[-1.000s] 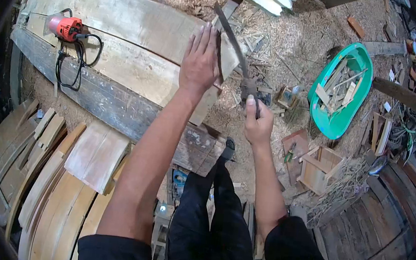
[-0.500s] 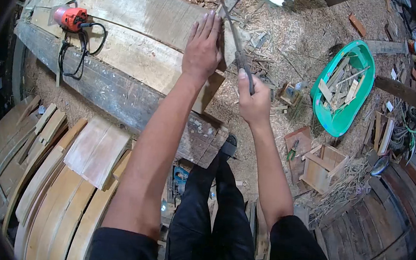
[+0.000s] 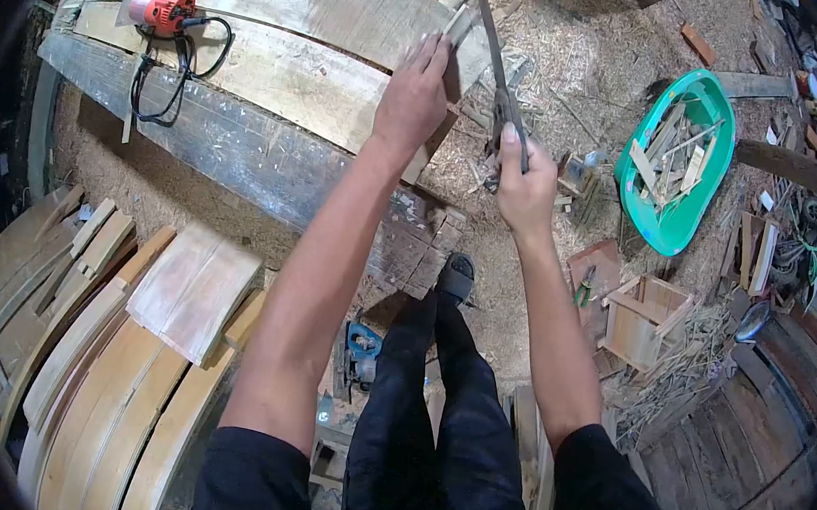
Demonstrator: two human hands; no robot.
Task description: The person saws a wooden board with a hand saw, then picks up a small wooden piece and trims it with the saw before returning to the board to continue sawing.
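Note:
My left hand (image 3: pixel 412 98) is at the right end of the planks, its fingers stretched over a piece of wood (image 3: pixel 457 26) whose pale edge shows beyond the fingertips. The thumb is hidden. My right hand (image 3: pixel 526 183) is closed round the handle of a long, narrow, dark-bladed hand tool (image 3: pixel 493 42); whether it is a machete or a saw cannot be told. Its blade points away from me and slants left, just right of the left hand. Wide pale planks (image 3: pixel 287 81) lie on a thick, worn beam (image 3: pixel 269 168).
A red power tool (image 3: pixel 166 12) with a black cord lies on the planks. At right stands a green tub (image 3: pixel 670 243) of wood scraps, with a wooden box (image 3: pixel 643 327) nearer me. Curved boards (image 3: pixel 109 403) lean at lower left. Shavings cover the ground.
My right hand and the bladed tool have moved right. My left hand has shifted slightly right, and the pale wood edge now shows past its fingertips. The whole view has tilted a little.

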